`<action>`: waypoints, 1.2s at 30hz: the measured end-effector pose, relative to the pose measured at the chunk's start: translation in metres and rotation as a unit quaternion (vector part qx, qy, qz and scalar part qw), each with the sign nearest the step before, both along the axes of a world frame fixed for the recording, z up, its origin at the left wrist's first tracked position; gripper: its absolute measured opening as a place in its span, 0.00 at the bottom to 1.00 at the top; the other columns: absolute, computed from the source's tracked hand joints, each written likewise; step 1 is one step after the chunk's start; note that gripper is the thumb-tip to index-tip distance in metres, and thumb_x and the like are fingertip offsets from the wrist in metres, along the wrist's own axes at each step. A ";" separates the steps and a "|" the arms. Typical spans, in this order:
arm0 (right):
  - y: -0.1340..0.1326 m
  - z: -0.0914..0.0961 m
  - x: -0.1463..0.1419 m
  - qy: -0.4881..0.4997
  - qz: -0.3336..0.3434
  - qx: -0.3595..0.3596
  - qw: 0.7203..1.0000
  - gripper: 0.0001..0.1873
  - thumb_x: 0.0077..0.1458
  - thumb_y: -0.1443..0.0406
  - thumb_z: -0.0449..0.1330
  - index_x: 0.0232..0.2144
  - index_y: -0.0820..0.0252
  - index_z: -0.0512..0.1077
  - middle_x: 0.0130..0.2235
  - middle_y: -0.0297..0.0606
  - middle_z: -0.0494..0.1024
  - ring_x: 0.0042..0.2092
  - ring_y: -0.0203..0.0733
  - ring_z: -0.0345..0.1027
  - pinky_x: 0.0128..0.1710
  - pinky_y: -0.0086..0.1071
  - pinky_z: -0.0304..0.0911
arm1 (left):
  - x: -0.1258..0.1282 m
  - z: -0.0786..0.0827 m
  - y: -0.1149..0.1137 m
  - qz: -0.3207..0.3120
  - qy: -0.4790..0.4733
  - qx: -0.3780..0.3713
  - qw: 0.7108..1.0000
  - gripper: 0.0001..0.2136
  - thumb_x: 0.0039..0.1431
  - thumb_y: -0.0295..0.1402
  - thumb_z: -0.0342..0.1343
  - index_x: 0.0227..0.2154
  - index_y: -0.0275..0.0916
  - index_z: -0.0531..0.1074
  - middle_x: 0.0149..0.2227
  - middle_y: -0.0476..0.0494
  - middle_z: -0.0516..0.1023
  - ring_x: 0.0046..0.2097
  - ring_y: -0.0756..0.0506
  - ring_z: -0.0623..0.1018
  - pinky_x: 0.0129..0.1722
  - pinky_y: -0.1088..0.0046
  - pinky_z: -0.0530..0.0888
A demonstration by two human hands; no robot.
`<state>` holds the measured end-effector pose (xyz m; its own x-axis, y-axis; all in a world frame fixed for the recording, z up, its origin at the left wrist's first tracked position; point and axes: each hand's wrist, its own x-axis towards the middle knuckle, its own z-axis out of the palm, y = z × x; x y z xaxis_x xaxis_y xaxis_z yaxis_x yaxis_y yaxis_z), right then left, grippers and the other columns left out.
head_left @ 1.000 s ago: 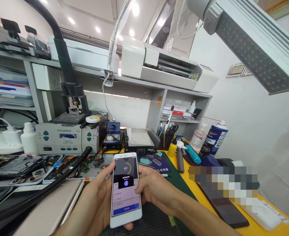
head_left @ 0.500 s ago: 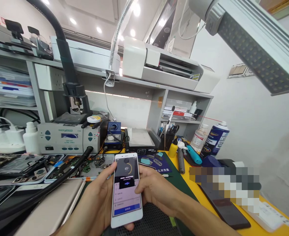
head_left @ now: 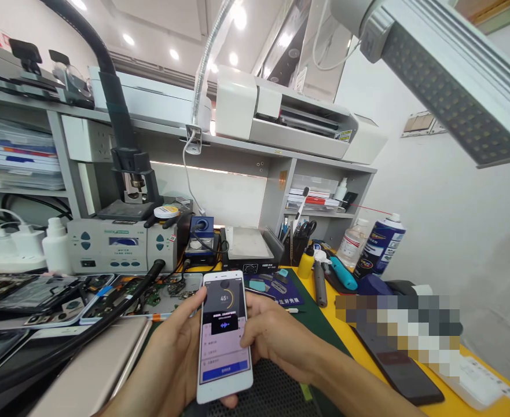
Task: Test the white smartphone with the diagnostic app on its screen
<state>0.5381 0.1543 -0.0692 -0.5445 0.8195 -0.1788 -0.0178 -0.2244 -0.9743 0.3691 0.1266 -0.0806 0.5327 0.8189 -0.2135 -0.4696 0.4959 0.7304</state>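
A white smartphone (head_left: 225,379) is held upright between both hands, tilted toward me, its screen lit. The screen shows a 45 reading in a partial ring, a dark box with a blue waveform, and a blue bar at the bottom. My left hand (head_left: 180,341) is closed around the phone's left side, thumb along the edge and a fingertip showing beneath. My right hand (head_left: 272,330) grips the right side, its thumb at the screen's right edge. Under the phone lies a black perforated mat (head_left: 272,394) on a green work mat (head_left: 319,324).
A black hose (head_left: 107,313) crosses the left side over trays of phone parts (head_left: 150,295). Behind stand a hot-air station (head_left: 122,246) and a heating plate (head_left: 250,246). At right are a spray can (head_left: 380,246) and a dark phone (head_left: 393,362). An LED lamp (head_left: 454,87) hangs overhead.
The blue waveform on the phone's screen has changed shape. Both hands keep the same hold, and the phone has barely shifted.
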 end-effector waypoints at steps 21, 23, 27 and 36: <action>0.000 0.000 0.000 -0.017 0.005 0.012 1.000 0.23 0.36 0.72 0.59 0.41 0.57 0.69 0.33 0.33 0.78 0.30 0.39 0.72 0.29 0.31 0.66 | 0.000 0.006 -0.003 0.012 0.003 -0.011 1.000 0.35 0.63 0.54 0.50 0.65 0.36 0.60 0.41 0.37 0.82 0.37 0.37 0.80 0.31 0.55 0.79; 0.000 0.000 0.000 -0.014 0.006 0.011 1.000 0.24 0.36 0.72 0.59 0.41 0.57 0.70 0.33 0.33 0.78 0.30 0.39 0.72 0.29 0.31 0.66 | 0.000 0.003 -0.002 0.011 -0.002 -0.013 1.000 0.35 0.63 0.55 0.50 0.65 0.36 0.59 0.41 0.37 0.82 0.37 0.37 0.79 0.31 0.54 0.79; -0.001 0.001 -0.001 -0.013 0.001 0.006 1.000 0.23 0.36 0.72 0.59 0.40 0.58 0.70 0.32 0.33 0.78 0.30 0.38 0.71 0.29 0.31 0.66 | 0.000 -0.002 0.000 0.013 0.002 -0.007 1.000 0.35 0.62 0.55 0.50 0.64 0.36 0.60 0.37 0.38 0.81 0.37 0.36 0.78 0.30 0.55 0.79; -0.003 0.005 -0.001 -0.025 0.000 0.007 1.000 0.23 0.36 0.71 0.58 0.40 0.57 0.71 0.32 0.33 0.77 0.30 0.39 0.70 0.30 0.32 0.66 | 0.000 -0.001 0.001 0.006 -0.004 -0.004 1.000 0.30 0.62 0.52 0.50 0.60 0.37 0.66 0.42 0.36 0.82 0.37 0.37 0.79 0.29 0.58 0.77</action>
